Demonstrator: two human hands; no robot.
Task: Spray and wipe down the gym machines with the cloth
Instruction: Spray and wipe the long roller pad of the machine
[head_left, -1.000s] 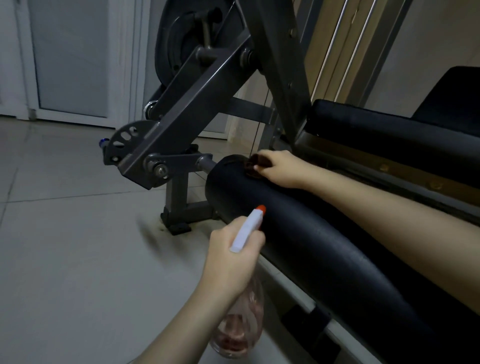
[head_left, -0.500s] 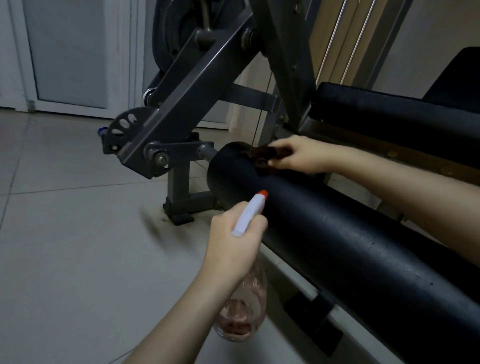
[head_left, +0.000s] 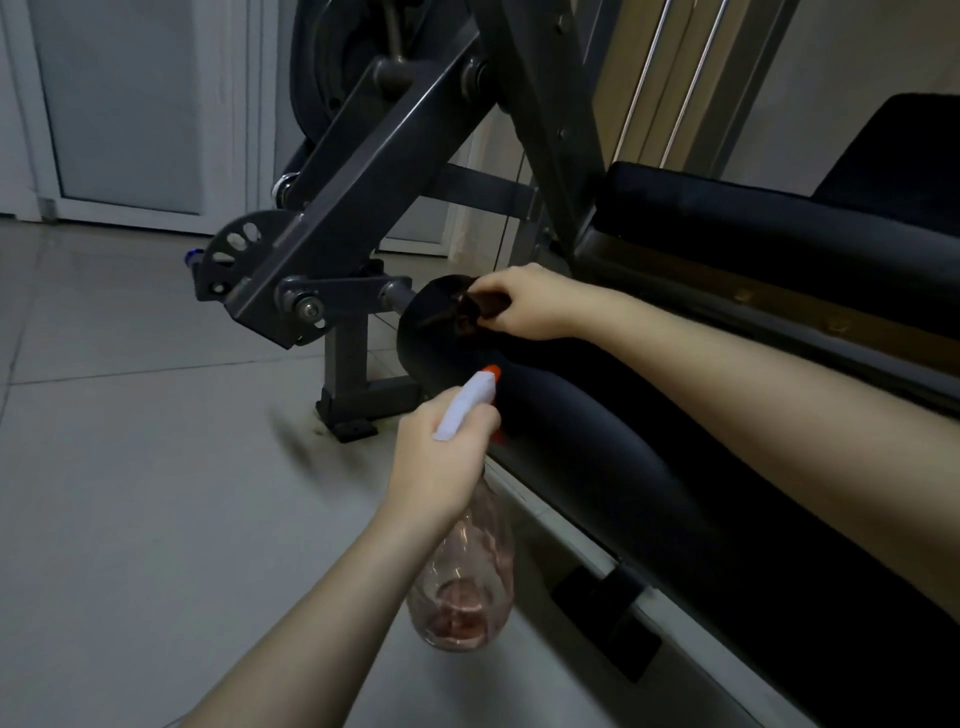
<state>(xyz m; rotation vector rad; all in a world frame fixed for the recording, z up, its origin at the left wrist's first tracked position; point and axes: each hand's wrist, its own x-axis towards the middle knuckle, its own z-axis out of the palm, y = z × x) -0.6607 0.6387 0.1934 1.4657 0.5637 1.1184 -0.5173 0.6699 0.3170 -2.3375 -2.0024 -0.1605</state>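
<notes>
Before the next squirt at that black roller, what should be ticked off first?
1. Spray bottle firmly gripped by the left hand: ok.
2. Nozzle aimed at the roller pad: ok, the orange tip faces it.
3. Liquid in the bottle: ok, a little pinkish liquid shows at the bottom.
4. Cloth ready on the pad: ok, the right hand holds it against the pad's end.
5. Right hand out of the spray path: probably not ok, it sits just beyond the nozzle.
6. Pad already wet or dry: cannot tell, the surface is too dark.
</notes>
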